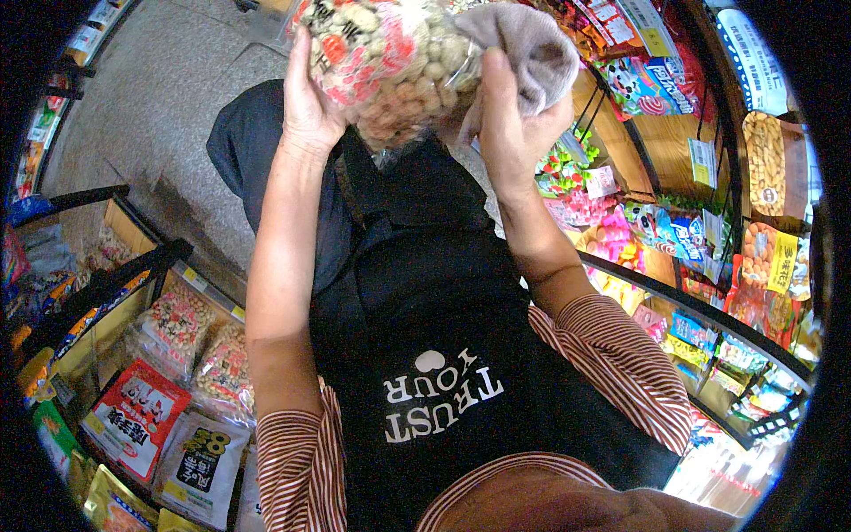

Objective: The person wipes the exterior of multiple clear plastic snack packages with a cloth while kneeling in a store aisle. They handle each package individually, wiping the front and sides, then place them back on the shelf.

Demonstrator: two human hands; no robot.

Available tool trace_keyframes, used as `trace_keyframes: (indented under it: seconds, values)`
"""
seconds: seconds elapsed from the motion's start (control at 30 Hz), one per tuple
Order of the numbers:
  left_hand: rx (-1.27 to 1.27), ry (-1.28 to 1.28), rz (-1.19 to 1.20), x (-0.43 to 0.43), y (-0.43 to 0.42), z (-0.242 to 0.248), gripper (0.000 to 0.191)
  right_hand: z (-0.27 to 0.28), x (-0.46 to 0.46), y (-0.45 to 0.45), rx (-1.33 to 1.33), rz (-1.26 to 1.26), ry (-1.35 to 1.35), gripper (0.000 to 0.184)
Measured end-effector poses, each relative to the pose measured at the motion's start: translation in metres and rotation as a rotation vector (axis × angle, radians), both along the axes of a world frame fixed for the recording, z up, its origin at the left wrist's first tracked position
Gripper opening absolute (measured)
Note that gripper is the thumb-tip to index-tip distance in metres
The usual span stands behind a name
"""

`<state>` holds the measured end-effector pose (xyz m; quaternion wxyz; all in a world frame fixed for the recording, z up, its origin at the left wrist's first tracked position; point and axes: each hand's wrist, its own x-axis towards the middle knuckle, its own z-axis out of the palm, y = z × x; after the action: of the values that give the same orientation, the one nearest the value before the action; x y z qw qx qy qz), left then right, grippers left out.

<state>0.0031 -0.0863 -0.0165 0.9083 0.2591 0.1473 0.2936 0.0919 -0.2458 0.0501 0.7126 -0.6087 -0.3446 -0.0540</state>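
Note:
A clear plastic bag of peanuts or similar round snacks (405,86), printed in red and black, is held up at the top of the view. My left hand (311,110) grips its left side, thumb upward along the film. A crumpled grey cloth (555,56) is bunched in my right hand (525,126), with the thumb over its near edge. The cloth lies against the right end of the bag. Both forearms reach forward over my black apron (425,286). The far side of the bag and most of my fingers are hidden.
Black-framed shelf bins at lower left hold similar snack bags (176,326), a red packet (136,419) and a white packet (203,472). To the right, tiered wooden shelves (618,133) carry colourful candy bags (648,86). Grey floor (146,86) stretches along the left.

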Motion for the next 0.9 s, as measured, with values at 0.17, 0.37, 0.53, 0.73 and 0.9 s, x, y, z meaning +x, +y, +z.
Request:
trace_keyframes:
  seconds: [0.17,0.37,0.53,0.73,0.9]
  values:
    - [0.008,-0.027,-0.087,0.000,-0.003,-0.006,0.055,-0.001,0.026,0.005,-0.244,-0.280,-0.561,0.032]
    - [-0.056,0.000,-0.010,0.002,0.000,-0.014,0.052,-0.014,0.019,-0.009,-0.457,-0.259,-0.816,0.053]
    - [-0.037,-0.018,0.000,0.004,0.002,-0.017,0.051,-0.018,0.013,-0.012,-0.536,-0.247,-0.807,0.057]
    - [-0.028,0.018,0.019,0.005,0.002,-0.016,0.050,-0.019,0.003,-0.007,-0.576,-0.260,-0.801,0.053]
    - [-0.026,0.095,0.048,0.003,0.002,-0.016,0.048,-0.026,-0.016,-0.007,-0.655,-0.223,-0.786,0.058]
